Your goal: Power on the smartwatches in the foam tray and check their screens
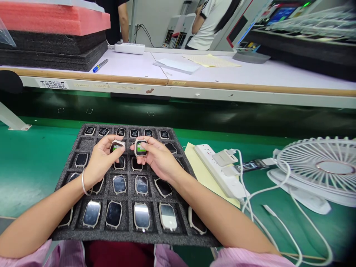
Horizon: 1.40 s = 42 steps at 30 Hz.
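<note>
Right now each of my hands is closed on one smartwatch body, both held above the far half of the black foam tray (125,234). My left hand (100,160) cups the left watch body (117,145), with fingertips on its casing and the face tilted up toward me. My right hand (160,158) pinches the right watch body (141,148) by its sides. The two hands are close together, the watches almost touching, and both screens glow green. To handle them well, I judge the grip belongs on the casing edges, with pads off the glass so nothing smears or hides the display. The two bodies should not knock corner to corner. Held low over the tray, a slipped watch would land on foam, not on the green surface around it. My forearms cross the near rows of the tray, where more watch bodies lie face up in their pockets, so my wrists and the bracelet (83,181) ought to ride clear of those screens. A white power strip (214,168) lies just right of the tray, with a white fan (322,167) further right.
</note>
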Motion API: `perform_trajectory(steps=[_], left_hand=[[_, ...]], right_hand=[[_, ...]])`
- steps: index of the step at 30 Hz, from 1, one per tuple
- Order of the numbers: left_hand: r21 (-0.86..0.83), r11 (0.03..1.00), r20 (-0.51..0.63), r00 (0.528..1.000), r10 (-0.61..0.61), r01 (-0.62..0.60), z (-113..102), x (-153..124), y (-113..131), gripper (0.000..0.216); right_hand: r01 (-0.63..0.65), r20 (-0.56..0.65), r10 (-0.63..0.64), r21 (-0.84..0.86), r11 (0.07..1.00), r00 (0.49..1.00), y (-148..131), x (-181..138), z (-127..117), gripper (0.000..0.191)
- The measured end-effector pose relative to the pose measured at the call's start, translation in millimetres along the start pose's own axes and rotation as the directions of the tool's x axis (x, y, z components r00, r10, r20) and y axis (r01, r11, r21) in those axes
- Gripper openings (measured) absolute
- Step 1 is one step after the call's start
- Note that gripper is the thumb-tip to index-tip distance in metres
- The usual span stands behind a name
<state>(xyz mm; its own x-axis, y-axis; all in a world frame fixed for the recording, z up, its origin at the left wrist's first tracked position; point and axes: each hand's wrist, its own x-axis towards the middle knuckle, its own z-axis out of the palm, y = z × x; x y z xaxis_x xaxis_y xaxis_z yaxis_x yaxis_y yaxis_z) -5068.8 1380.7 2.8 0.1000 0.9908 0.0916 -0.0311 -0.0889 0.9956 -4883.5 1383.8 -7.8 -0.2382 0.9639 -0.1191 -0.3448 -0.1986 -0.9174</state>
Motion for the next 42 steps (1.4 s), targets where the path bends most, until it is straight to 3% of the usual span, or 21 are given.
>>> perform_trajectory(steps=[5, 8, 11, 14, 17, 19, 20, 22, 24, 26, 30, 34, 38, 40, 42], left_hand=[[-0.019, 1.000, 0.059, 0.998, 0.007, -0.006, -1, 1, -7, 0.048], [-0.065, 0.997, 0.108, 0.994, -0.028, 0.035, 0, 2, -9, 0.064], [-0.095, 0.993, 0.154, 0.987, -0.051, 0.067, -4, 5, -1, 0.066], [-0.066, 0.995, 0.205, 0.977, -0.060, 0.075, -26, 11, 18, 0.063], [0.081, 0.997, 0.198, 0.980, -0.015, -0.001, -67, 17, 34, 0.054], [0.291, 0.952, 0.159, 0.986, 0.048, -0.093, -99, 21, 33, 0.047], [0.427, 0.893, 0.145, 0.986, 0.085, -0.140, -113, 23, 28, 0.045], [0.681, 0.700, 0.147, 0.976, 0.158, -0.216, -137, 27, 10, 0.043], [0.815, 0.537, 0.154, 0.974, 0.165, -0.219, -152, 32, -11, 0.042], [0.862, 0.474, 0.146, 0.984, 0.105, -0.178, -159, 37, -30, 0.042], [0.880, 0.461, 0.121, 0.993, 0.012, -0.113, -161, 40, -43, 0.063], [0.894, 0.437, 0.081, 0.995, 0.067, -0.102, -160, 34, -33, 0.081], [0.891, 0.396, 0.165, 0.970, 0.177, -0.224, -141, 31, -11, 0.062], [0.871, 0.371, 0.270, 0.944, 0.188, -0.323, -121, 35, 1, 0.046], [0.859, 0.340, 0.358, 0.924, 0.135, -0.383, -93, 41, 9, 0.034]], right_hand=[[-0.035, 0.019, 0.033, 0.099, 0.994, 0.999, -1, 0, -1, 0.038], [-0.028, 0.036, 0.025, 0.086, 0.996, 0.999, -1, -1, -1, 0.052], [0.005, 0.070, -0.007, 0.037, 0.999, 0.998, 1, 0, 1, 0.066], [0.022, 0.103, -0.018, -0.038, 0.999, 0.995, 4, 3, 2, 0.064], [0.031, 0.176, 0.013, -0.244, 0.969, 0.984, 3, 10, 5, 0.054], [0.152, 0.252, -0.023, -0.508, 0.848, 0.967, 0, 18, 10, 0.048], [0.250, 0.290, -0.070, -0.650, 0.718, 0.954, -2, 23, 14, 0.045], [0.396, 0.359, -0.168, -0.847, 0.355, 0.918, -2, 35, 27, 0.041], [0.392, 0.373, -0.194, -0.917, 0.070, 0.907, 3, 50, 42, 0.041], [0.339, 0.340, -0.160, -0.940, -0.037, 0.927, 13, 65, 57, 0.043], [0.282, 0.286, -0.090, -0.958, -0.053, 0.954, 34, 85, 72, 0.052], [0.297, 0.300, -0.126, -0.954, -0.043, 0.946, 27, 77, 65, 0.064], [0.312, 0.323, -0.297, -0.946, -0.087, 0.899, 0, 59, 41, 0.048], [0.259, 0.269, -0.389, -0.963, -0.079, 0.881, -13, 55, 25, 0.042], [0.166, 0.172, -0.411, -0.985, -0.052, 0.895, -23, 53, 11, 0.036]])
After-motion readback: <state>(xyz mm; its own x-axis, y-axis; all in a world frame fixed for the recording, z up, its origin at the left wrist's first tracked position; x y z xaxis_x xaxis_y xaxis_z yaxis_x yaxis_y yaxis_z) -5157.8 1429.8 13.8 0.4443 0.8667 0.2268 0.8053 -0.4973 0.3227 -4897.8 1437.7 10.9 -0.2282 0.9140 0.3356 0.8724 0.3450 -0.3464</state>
